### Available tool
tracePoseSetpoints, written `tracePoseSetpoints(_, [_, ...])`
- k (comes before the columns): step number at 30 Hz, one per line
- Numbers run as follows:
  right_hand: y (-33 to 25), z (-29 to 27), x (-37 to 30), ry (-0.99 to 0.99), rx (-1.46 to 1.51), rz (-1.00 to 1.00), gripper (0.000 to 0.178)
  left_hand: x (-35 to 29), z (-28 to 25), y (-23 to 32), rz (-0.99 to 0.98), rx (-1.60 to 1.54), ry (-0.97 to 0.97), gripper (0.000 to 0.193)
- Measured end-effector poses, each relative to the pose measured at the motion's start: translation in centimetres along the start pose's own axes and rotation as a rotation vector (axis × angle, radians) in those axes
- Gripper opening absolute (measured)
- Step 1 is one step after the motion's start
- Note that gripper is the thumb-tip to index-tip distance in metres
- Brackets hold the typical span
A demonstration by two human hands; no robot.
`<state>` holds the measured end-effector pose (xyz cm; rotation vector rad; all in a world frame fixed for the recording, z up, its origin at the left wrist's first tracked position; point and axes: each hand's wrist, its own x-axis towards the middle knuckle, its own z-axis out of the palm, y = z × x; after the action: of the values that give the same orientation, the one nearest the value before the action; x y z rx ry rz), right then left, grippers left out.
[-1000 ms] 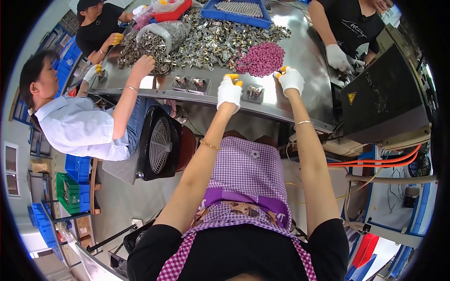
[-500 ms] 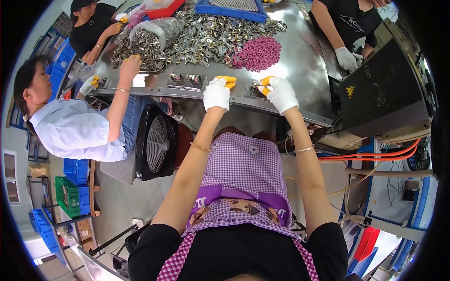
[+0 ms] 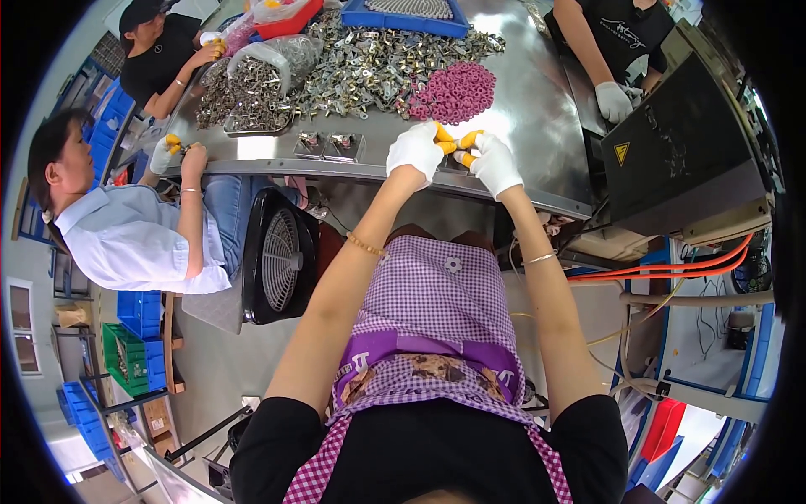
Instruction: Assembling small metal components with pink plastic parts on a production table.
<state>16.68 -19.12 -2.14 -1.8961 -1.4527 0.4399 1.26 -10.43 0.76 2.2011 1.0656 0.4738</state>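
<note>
Both my hands wear white gloves with yellow fingertips and come together over the near edge of the metal table (image 3: 537, 126). My left hand (image 3: 415, 154) is closed, its fingertips pinched. Facing it, my right hand (image 3: 497, 166) is pinched too, the fingertips of both almost touching. Whatever lies between them is too small and covered to make out. Just beyond my hands is a heap of pink rings (image 3: 453, 91). Left of it spreads a large pile of small metal parts (image 3: 361, 76).
Two small metal fixtures (image 3: 342, 147) stand at the table edge on my left. A blue tray (image 3: 403, 21) and a clear bag (image 3: 269, 71) lie farther back. A seated co-worker (image 3: 143, 235) is at my left, near a black fan-like grille (image 3: 277, 252). A dark machine box (image 3: 684, 151) stands right.
My left hand has moved right to meet my right hand, which has shifted slightly left. The seated co-worker's bare hand has drawn back from the metal parts to their gloved hand.
</note>
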Motion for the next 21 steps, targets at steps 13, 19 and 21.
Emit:
tracePoseSetpoints(13, [0.2,-5.4,-2.5,0.299,-0.466,0.251,0.034,-0.4,-10.3,-6.6,-0.301,0.219,0.623,0.058])
tracePoseSetpoints(19, [6.3,-8.4,2.2,0.499,-0.605,0.460,0.038,0.1,-10.0,-9.9,-0.442,0.254,0.582,0.055])
tracePoseSetpoints(21, [6.9,-8.6,2.8,0.506,-0.615,0.519,0.039,0.0,-9.8,-10.2,-0.472,0.234,0.505,0.052])
